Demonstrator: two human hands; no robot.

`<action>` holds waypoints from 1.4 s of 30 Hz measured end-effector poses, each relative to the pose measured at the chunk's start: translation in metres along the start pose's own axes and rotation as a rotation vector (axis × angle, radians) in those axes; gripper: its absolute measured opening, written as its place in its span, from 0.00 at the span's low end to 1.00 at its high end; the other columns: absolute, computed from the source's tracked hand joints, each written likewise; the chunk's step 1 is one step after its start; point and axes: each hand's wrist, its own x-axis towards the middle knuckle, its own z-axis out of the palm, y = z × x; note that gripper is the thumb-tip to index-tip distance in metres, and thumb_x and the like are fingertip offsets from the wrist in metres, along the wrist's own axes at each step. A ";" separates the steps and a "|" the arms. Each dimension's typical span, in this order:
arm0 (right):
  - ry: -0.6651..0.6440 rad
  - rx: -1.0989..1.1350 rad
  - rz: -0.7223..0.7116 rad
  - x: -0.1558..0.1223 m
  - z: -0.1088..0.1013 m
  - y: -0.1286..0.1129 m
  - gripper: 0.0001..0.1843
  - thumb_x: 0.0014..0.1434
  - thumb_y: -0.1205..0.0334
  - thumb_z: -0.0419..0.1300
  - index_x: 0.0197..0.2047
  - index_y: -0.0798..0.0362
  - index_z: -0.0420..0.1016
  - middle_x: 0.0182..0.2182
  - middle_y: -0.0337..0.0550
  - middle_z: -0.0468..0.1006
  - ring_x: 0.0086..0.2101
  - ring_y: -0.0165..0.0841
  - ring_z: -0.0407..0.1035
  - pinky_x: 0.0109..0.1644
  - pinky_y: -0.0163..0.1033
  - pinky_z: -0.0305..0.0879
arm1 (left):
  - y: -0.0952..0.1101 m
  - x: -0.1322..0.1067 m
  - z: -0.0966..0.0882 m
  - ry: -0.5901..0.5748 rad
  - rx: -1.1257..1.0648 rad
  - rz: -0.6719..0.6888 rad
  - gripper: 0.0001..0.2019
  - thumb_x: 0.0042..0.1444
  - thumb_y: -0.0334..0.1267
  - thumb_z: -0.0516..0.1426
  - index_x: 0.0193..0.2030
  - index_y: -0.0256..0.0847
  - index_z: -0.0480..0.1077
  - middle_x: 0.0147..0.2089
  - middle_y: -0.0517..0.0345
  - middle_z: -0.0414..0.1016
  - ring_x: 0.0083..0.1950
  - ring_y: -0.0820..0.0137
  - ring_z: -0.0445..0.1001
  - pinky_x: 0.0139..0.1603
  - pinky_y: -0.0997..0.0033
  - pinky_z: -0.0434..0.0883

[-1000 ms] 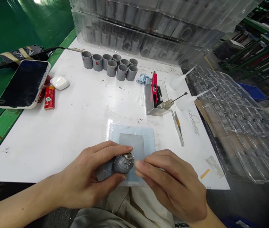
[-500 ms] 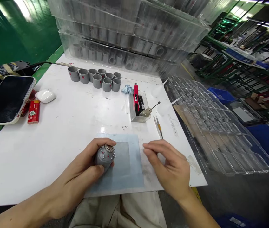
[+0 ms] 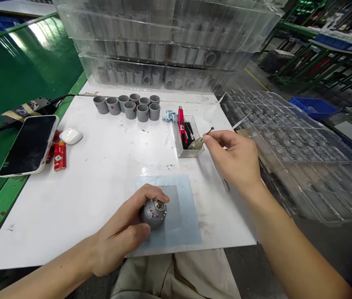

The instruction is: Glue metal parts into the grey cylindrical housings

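My left hand is wrapped round a grey dome-topped part dotted with small red and silvery bits. A metal-rimmed opening faces up at its top. The part is over a light blue mat at the table's front. Farther right, my right hand pinches a thin dark-tipped rod that sticks out of a small cloudy bottle. That bottle leans in a clear box beside a red-handled cutter. Tweezers lie partly hidden below my right hand.
Several grey cups stand toward the back, before stacked clear trays. A crumpled blue cloth lies by the box. On the left are a phone, a red lighter and a white object. A clear compartment tray is at right.
My right hand has moved forward from beside the mat to the rod at the clear box, and its fingers have closed on it. My left hand still holds the grey part.
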 end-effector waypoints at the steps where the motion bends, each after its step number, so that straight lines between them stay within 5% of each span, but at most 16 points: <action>1: 0.019 -0.022 -0.026 0.001 0.000 -0.003 0.05 0.67 0.62 0.65 0.40 0.50 0.83 0.32 0.39 0.80 0.30 0.43 0.75 0.35 0.43 0.70 | -0.001 0.001 0.001 0.001 -0.032 -0.008 0.19 0.63 0.40 0.54 0.61 0.49 0.64 0.54 0.52 0.64 0.50 0.59 0.65 0.47 0.61 0.63; 7: 0.193 -0.050 -0.123 -0.004 -0.002 -0.015 0.04 0.66 0.64 0.65 0.37 0.49 0.81 0.31 0.38 0.79 0.27 0.41 0.73 0.31 0.42 0.68 | -0.003 0.000 0.003 0.021 -0.086 -0.011 0.15 0.68 0.46 0.56 0.59 0.50 0.66 0.53 0.53 0.63 0.49 0.60 0.66 0.46 0.62 0.63; 18: 0.039 -0.163 -0.090 -0.004 -0.010 -0.017 0.04 0.64 0.67 0.68 0.42 0.49 0.83 0.29 0.35 0.79 0.24 0.40 0.72 0.31 0.43 0.66 | -0.005 0.001 0.003 0.034 -0.069 0.033 0.13 0.69 0.41 0.55 0.58 0.51 0.68 0.54 0.54 0.63 0.50 0.61 0.65 0.49 0.61 0.63; 22: 0.145 -0.125 -0.178 -0.029 -0.023 -0.043 0.04 0.68 0.65 0.68 0.46 0.49 0.80 0.34 0.38 0.79 0.28 0.41 0.71 0.32 0.44 0.66 | 0.000 0.001 0.002 0.036 -0.059 -0.016 0.13 0.70 0.40 0.55 0.59 0.53 0.69 0.55 0.55 0.64 0.53 0.61 0.66 0.49 0.62 0.63; 25: -0.116 0.087 -0.339 -0.058 -0.028 -0.074 0.10 0.67 0.75 0.64 0.46 0.51 0.79 0.36 0.41 0.79 0.31 0.41 0.73 0.35 0.43 0.71 | 0.005 0.003 0.002 0.053 -0.014 -0.021 0.14 0.72 0.41 0.56 0.62 0.57 0.69 0.58 0.56 0.66 0.56 0.61 0.65 0.51 0.65 0.64; 28: -0.304 0.257 -0.349 -0.082 -0.023 -0.093 0.13 0.67 0.81 0.62 0.48 0.57 0.79 0.39 0.46 0.78 0.36 0.44 0.74 0.43 0.47 0.74 | 0.007 0.005 0.003 0.054 0.013 0.006 0.16 0.72 0.40 0.58 0.64 0.60 0.69 0.58 0.58 0.67 0.56 0.65 0.66 0.55 0.68 0.66; 42: -0.299 0.244 -0.364 -0.093 -0.008 -0.093 0.12 0.69 0.83 0.60 0.47 0.59 0.77 0.37 0.47 0.77 0.34 0.43 0.73 0.36 0.47 0.72 | 0.001 0.005 0.005 0.037 0.085 0.097 0.20 0.71 0.37 0.60 0.67 0.58 0.69 0.58 0.55 0.67 0.58 0.66 0.68 0.60 0.67 0.68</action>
